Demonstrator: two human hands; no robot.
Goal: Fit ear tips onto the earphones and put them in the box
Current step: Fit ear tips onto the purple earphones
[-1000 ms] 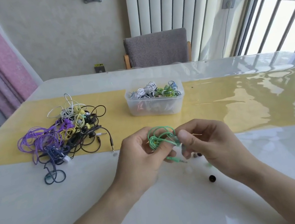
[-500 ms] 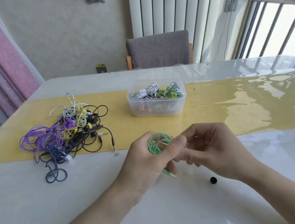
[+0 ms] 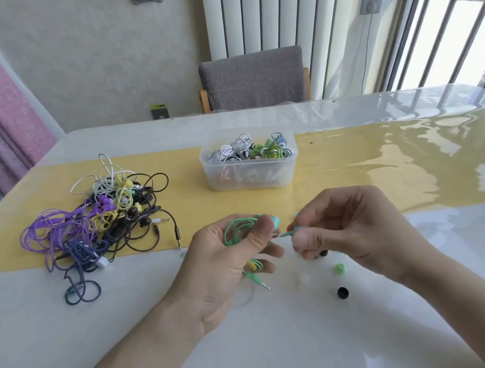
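Glossy white table (image 3: 71,360) with yellow runner (image 3: 347,178), grey chair (image 3: 253,79) and radiator behind; tangled earphone pile (image 3: 101,218) on runner left, clear box (image 3: 249,163) of coiled sets at centre; left hand (image 3: 226,264) curled round green earphone coil (image 3: 239,229), plug hanging below; right hand (image 3: 349,226) pinching green earbud stem (image 3: 290,232); loose green ear tip (image 3: 339,269) and black ear tip (image 3: 342,292) on table under right hand

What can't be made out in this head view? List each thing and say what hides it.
- Earbud end of the green wired earphones: covered by the right hand fingers; whether a tip is fitted cannot be told.
- Coil's lower loops: behind the left hand.
- Clear plastic box: frosted wall blurs the lower contents.
- Small green ear tip and small black ear tip: too small for detail.
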